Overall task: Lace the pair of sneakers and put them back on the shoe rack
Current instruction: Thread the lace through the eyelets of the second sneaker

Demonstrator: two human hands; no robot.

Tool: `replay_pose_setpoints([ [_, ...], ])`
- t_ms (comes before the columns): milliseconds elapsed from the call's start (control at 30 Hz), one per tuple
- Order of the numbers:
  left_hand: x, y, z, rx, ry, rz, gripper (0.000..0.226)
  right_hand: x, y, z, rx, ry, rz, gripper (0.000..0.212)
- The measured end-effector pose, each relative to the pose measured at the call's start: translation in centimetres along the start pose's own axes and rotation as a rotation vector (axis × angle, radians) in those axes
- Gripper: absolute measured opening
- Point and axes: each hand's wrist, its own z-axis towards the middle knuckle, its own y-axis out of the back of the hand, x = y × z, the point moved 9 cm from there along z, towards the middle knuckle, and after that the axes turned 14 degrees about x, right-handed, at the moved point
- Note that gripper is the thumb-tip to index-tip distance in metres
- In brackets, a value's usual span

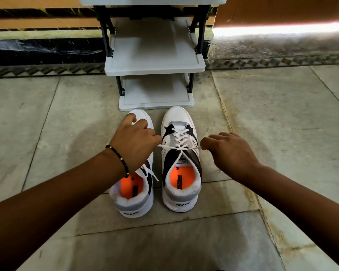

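Two white, grey and black sneakers with orange insoles stand side by side on the floor, toes toward the shoe rack (155, 68). The right sneaker (181, 173) has its white lace (179, 141) crossed up the eyelets. My left hand (135, 142) pinches the lace's left end and my right hand (229, 151) pinches its right end, so the two ends are stretched flat across the tongue. The left sneaker (134, 194) lies partly under my left hand and wrist; its lace hangs loose near the collar.
The grey plastic rack has bare shelves, the lowest one (157, 103) just beyond the toes. Stone floor tiles (262, 114) spread all around. A dark skirting and wall run behind the rack, and bright light shows under a door (278, 29) at right.
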Motion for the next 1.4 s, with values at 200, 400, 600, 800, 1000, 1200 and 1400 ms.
replay_pose_setpoints([
  [200,0.0,-0.7,-0.3,-0.003,-0.054,0.056,0.021,0.3,-1.1,-0.4,0.055,0.043,0.034,0.029],
  [400,-0.3,-0.1,-0.9,-0.108,-0.106,-0.046,0.038,-0.2,-1.4,-0.4,0.078,0.056,0.114,0.021],
  [600,0.9,-1.7,-0.5,-0.087,-0.142,-0.463,0.025,-1.9,-2.2,-0.3,0.129,-0.111,0.523,0.021],
  [800,1.2,-1.7,-0.6,-0.107,0.081,-1.582,0.03,-1.4,-2.6,0.8,0.1,-0.166,1.534,0.026],
  [1000,-1.5,-3.1,0.5,-0.275,0.312,-2.519,0.034,0.5,-2.8,3.1,0.0,-0.185,2.084,0.024],
  [1200,-2.0,-3.2,1.5,-0.237,0.284,-2.514,0.032,1.6,-3.4,3.8,0.008,-0.215,2.14,0.021],
  [1400,-1.8,-2.9,2.1,-0.141,0.082,-2.257,0.036,1.9,-3.7,4.3,0.05,-0.205,2.107,0.024],
])
